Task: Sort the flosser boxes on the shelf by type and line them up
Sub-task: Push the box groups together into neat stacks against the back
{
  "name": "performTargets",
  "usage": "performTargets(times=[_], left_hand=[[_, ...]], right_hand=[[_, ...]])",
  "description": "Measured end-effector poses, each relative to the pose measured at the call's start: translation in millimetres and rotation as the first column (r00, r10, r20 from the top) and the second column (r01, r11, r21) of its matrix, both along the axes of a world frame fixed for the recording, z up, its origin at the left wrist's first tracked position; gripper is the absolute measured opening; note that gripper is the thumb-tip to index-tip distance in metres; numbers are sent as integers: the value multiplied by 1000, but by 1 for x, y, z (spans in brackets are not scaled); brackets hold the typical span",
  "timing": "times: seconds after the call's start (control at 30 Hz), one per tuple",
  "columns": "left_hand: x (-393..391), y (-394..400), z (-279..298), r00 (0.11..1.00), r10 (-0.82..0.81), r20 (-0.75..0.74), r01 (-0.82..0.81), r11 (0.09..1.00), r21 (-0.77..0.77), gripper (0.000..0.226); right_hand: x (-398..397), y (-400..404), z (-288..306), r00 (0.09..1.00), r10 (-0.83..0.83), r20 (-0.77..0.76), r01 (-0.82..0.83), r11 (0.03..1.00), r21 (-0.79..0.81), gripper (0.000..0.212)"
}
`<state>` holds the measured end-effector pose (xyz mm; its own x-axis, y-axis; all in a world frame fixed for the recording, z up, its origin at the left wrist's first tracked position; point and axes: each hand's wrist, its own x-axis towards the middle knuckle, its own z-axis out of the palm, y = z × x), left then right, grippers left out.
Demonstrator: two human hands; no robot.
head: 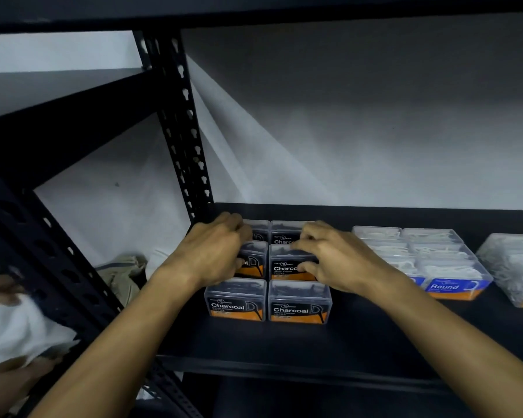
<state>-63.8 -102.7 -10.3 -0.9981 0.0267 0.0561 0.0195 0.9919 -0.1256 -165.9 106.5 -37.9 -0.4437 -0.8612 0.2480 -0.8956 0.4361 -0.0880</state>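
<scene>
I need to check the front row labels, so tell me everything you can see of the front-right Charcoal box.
The front-right Charcoal box is a clear plastic case with a see-through lid showing dark flossers inside. Its front label is black with white "Charcoal" lettering and a flosser drawing above an orange band. It stands upright on the dark shelf, label forward, close beside its left twin. Neither hand touches it; the right hand works behind it.

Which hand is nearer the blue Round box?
Right. The right hand is on the charcoal boxes, just left of the blue Round box; the left hand is farther left, across the charcoal group.
</scene>
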Motion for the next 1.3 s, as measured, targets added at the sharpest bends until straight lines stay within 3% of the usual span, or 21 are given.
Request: performTargets(times=[0.27,1.3], left_hand=[[-2,0,-1,999,-10,-46,9,1000,-19,35],[-8,-3,-8,995,-16,-101,13,1000,-27,42]], right_hand=[[0,-2,-2,1000,-5,-20,5,999,-39,37],[-12,-5,-12,995,-6,-100,-4,995,-98,29]])
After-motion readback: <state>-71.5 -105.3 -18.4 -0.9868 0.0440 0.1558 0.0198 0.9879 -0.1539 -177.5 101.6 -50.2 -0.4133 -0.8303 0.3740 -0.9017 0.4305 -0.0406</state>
